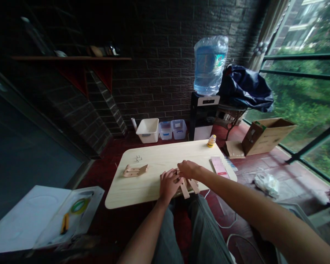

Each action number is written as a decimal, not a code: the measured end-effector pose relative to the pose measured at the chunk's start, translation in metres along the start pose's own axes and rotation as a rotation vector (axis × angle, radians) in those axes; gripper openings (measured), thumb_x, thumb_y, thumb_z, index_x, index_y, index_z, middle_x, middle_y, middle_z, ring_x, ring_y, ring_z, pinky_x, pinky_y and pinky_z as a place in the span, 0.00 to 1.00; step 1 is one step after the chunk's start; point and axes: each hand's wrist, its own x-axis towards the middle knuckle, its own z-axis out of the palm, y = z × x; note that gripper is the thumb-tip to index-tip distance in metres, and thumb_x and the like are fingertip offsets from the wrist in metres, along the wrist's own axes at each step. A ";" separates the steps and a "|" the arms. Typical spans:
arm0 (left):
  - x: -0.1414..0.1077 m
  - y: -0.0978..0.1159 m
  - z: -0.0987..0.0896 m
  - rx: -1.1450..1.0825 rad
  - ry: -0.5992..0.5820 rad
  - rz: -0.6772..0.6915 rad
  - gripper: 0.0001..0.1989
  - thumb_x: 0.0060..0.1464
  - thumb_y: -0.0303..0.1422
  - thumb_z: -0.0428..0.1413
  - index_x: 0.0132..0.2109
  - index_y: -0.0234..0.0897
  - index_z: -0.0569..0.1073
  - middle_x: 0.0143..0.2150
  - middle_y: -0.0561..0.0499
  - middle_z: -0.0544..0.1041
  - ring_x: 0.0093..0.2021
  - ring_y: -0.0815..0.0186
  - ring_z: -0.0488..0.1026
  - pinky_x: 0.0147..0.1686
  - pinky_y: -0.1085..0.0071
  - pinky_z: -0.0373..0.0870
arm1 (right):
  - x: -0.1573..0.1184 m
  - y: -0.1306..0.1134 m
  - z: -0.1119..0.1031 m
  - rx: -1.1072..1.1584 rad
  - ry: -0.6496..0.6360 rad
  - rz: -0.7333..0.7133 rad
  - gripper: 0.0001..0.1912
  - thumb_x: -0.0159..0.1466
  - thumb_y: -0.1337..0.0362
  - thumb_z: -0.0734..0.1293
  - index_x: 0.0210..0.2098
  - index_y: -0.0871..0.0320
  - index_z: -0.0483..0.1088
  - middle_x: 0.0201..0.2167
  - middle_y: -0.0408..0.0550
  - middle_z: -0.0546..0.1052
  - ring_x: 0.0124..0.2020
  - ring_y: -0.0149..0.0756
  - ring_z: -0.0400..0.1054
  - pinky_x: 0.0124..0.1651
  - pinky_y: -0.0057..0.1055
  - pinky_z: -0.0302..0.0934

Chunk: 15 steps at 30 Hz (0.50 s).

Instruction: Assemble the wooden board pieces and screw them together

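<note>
A wooden frame (pixel 184 190) with two pale slats pointing toward me lies at the table's near edge. My left hand (pixel 169 183) rests over its left side, fingers bent across the wood and holding it down. Just above, my right hand (pixel 189 169) is closed in a fist at the frame's far end; whatever its fingers grip is hidden. Left on the pale wooden table (pixel 151 187) sits another wooden piece (pixel 135 171) of joined slats. Several small metal screws or bolts (pixel 138 158) are scattered behind that piece.
A small yellow-based bottle (pixel 211 141) stands at the table's far right corner, with a pink-and-white paper (pixel 219 167) nearer. An open white case (pixel 68 212) with tools lies at left. Beyond the table are plastic bins (pixel 148 131), a water dispenser (pixel 205 117) and a cardboard box (pixel 266 137).
</note>
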 end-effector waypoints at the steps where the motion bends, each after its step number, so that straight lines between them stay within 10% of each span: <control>1: 0.000 0.001 0.000 0.001 0.004 -0.001 0.08 0.58 0.36 0.60 0.44 0.52 0.81 0.57 0.53 0.80 0.64 0.56 0.69 0.66 0.49 0.56 | 0.000 -0.001 -0.002 0.007 -0.014 0.019 0.12 0.70 0.63 0.65 0.44 0.66 0.76 0.45 0.64 0.81 0.46 0.48 0.79 0.43 0.34 0.73; 6: 0.000 0.006 -0.002 0.007 0.032 0.024 0.07 0.55 0.34 0.62 0.42 0.52 0.81 0.56 0.53 0.80 0.62 0.56 0.70 0.65 0.51 0.59 | -0.008 -0.006 -0.016 0.041 -0.037 0.044 0.21 0.67 0.61 0.67 0.56 0.66 0.71 0.49 0.64 0.81 0.48 0.50 0.78 0.43 0.39 0.73; 15: -0.002 0.005 -0.002 -0.007 0.007 -0.008 0.06 0.56 0.35 0.62 0.41 0.51 0.81 0.52 0.51 0.82 0.61 0.55 0.71 0.65 0.50 0.59 | -0.002 -0.013 -0.008 0.030 0.042 -0.004 0.12 0.67 0.66 0.68 0.48 0.63 0.76 0.44 0.62 0.83 0.46 0.49 0.80 0.41 0.37 0.73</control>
